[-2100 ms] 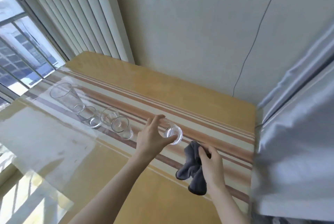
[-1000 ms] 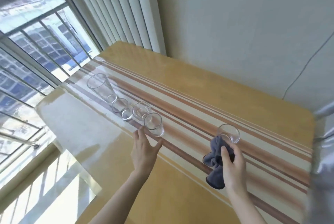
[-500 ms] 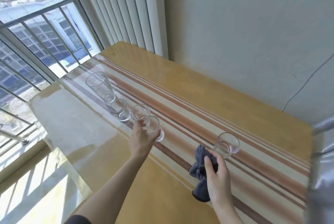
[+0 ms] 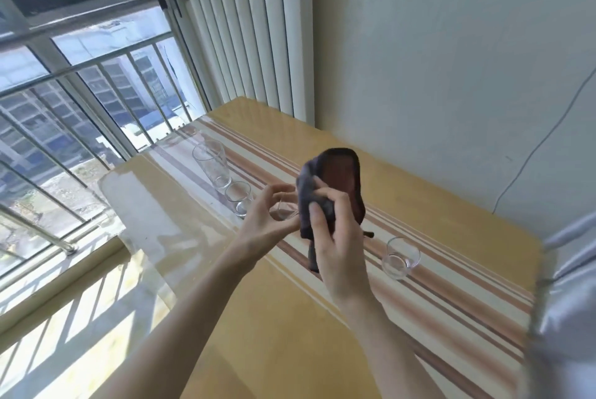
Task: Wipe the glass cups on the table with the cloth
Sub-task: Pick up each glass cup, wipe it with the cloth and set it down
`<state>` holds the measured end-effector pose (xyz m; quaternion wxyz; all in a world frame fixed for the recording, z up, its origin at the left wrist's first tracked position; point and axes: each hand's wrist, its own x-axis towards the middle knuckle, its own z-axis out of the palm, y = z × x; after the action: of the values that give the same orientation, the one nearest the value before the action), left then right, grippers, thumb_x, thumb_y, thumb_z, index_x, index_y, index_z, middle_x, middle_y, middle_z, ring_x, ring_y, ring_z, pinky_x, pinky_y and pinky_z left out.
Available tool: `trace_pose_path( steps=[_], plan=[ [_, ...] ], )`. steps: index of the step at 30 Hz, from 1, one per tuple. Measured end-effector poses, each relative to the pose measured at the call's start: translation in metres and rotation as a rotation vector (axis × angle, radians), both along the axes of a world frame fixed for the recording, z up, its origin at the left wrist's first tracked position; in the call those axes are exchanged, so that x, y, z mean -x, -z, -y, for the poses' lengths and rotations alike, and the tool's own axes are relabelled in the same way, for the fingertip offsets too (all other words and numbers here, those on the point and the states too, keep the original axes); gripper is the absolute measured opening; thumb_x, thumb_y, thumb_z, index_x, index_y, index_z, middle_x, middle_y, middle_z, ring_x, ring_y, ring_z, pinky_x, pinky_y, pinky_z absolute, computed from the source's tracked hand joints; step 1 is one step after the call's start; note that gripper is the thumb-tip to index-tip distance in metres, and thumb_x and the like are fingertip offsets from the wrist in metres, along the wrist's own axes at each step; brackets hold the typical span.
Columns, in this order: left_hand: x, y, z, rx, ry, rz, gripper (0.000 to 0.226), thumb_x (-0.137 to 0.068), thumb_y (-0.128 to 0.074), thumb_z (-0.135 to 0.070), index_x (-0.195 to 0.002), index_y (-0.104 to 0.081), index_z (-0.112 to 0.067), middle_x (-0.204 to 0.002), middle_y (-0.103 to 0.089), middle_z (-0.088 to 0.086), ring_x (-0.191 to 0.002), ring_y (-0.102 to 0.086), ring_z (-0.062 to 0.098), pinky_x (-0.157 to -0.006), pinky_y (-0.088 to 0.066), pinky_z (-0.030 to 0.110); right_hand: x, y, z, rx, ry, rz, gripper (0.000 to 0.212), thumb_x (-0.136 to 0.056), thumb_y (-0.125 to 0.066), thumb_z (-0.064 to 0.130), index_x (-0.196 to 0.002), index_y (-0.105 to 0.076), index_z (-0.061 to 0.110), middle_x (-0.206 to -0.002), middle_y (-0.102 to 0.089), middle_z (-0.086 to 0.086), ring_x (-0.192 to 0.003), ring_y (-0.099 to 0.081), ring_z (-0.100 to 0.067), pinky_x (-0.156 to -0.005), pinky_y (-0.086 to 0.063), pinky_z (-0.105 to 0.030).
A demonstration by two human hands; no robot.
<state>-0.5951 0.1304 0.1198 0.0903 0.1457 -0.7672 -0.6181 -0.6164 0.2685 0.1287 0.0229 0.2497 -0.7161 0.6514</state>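
You've lifted a small glass off the worktop in your left hand, right hand clenching the cloth against it — wiping begins.

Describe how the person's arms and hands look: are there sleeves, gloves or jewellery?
Both forearms are bare up to the frame edge, with no sleeve in view. The left hand and right hand wear no gloves, and no rings, watch or bracelet can be seen. The fingers are slender.
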Motion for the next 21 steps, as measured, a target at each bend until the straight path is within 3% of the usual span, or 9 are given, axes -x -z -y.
trace_pose_path(
  steps=[2,5,8,10,12,15,17,19,21],
  plan=[
    [-0.01,-0.011,-0.002,-0.024,-0.008,-0.043,0.058,-0.067,-0.076,-0.026,-0.117,-0.054,-0.008,-0.108,-0.063,0.0,-0.084,-0.063,-0.006,-0.074,-0.051,0.015,-0.002,0.0,0.007,-0.112,0.064,-0.165,0.024,-0.098,-0.043,0.023,-0.119,-0.053,0.018,-0.13,-0.052,0.015,-0.119,-0.053,-0.003,-0.101,-0.043,-0.028],
    [-0.019,-0.023,0.001,-0.089,0.032,-0.083,0.062,-0.063,-0.08,-0.03,-0.117,-0.055,-0.011,-0.109,-0.064,0.001,-0.088,-0.065,-0.002,-0.076,-0.052,0.018,-0.003,0.0,0.004,-0.153,0.151,-0.227,0.034,-0.098,-0.037,0.03,-0.123,-0.055,0.017,-0.119,-0.066,0.008,-0.105,-0.063,-0.013,-0.09,-0.05,-0.043],
    [-0.028,-0.033,0.006,-0.114,0.068,-0.114,0.059,-0.061,-0.079,-0.034,-0.113,-0.057,-0.021,-0.112,-0.064,0.005,-0.097,-0.066,0.01,-0.084,-0.055,0.027,-0.007,-0.006,-0.004,-0.128,0.139,-0.137,0.035,-0.096,-0.034,0.039,-0.12,-0.055,0.024,-0.104,-0.07,0.007,-0.093,-0.064,-0.01,-0.081,-0.05,-0.029],
    [-0.032,-0.036,0.009,-0.148,0.068,-0.125,0.06,-0.059,-0.083,-0.039,-0.112,-0.058,-0.026,-0.116,-0.063,0.007,-0.105,-0.066,0.026,-0.089,-0.054,0.037,-0.007,-0.01,-0.012,-0.097,0.069,-0.049,0.026,-0.096,-0.038,0.041,-0.112,-0.056,0.032,-0.099,-0.068,0.014,-0.091,-0.062,-0.004,-0.077,-0.046,-0.019],
    [-0.035,-0.037,0.011,-0.175,0.07,-0.122,0.067,-0.055,-0.085,-0.049,-0.113,-0.058,-0.029,-0.119,-0.063,0.007,-0.107,-0.065,0.033,-0.087,-0.054,0.037,-0.005,-0.014,-0.019,-0.032,-0.048,0.129,0.016,-0.095,-0.047,0.044,-0.106,-0.057,0.037,-0.098,-0.067,0.02,-0.093,-0.061,0.002,-0.078,-0.044,-0.012],
    [-0.038,-0.035,0.009,-0.227,0.103,-0.115,0.075,-0.052,-0.085,-0.053,-0.116,-0.055,-0.029,-0.126,-0.058,0.006,-0.114,-0.062,0.028,-0.093,-0.052,0.036,-0.004,-0.016,-0.024,0.188,-0.282,0.567,0.036,-0.08,-0.059,0.05,-0.111,-0.061,0.033,-0.107,-0.071,0.009,-0.102,-0.066,-0.012,-0.089,-0.049,-0.027],
    [-0.039,-0.033,0.01,-0.238,0.15,-0.09,0.078,-0.051,-0.084,-0.056,-0.119,-0.053,-0.034,-0.133,-0.053,0.002,-0.123,-0.056,0.021,-0.103,-0.046,0.037,-0.006,-0.017,-0.026,0.305,-0.31,0.721,0.043,-0.075,-0.066,0.043,-0.113,-0.06,0.023,-0.108,-0.072,-0.004,-0.096,-0.069,-0.022,-0.082,-0.054,-0.034],
    [-0.04,-0.038,0.012,-0.169,0.21,-0.022,0.078,-0.051,-0.079,-0.065,-0.121,-0.049,-0.045,-0.141,-0.047,-0.003,-0.129,-0.048,0.014,-0.109,-0.039,0.036,-0.008,-0.016,-0.025,0.367,-0.27,0.692,0.041,-0.075,-0.071,0.035,-0.111,-0.058,0.019,-0.102,-0.071,-0.004,-0.084,-0.07,-0.016,-0.069,-0.056,-0.029],
    [-0.039,-0.046,0.011,-0.075,0.226,0.06,0.081,-0.048,-0.068,-0.079,-0.12,-0.048,-0.049,-0.139,-0.049,-0.003,-0.121,-0.055,0.012,-0.1,-0.047,0.033,-0.009,-0.013,-0.026,0.345,-0.199,0.54,0.034,-0.076,-0.074,0.034,-0.105,-0.059,0.024,-0.094,-0.07,0.009,-0.082,-0.067,-0.009,-0.065,-0.053,-0.02]
  ],
)
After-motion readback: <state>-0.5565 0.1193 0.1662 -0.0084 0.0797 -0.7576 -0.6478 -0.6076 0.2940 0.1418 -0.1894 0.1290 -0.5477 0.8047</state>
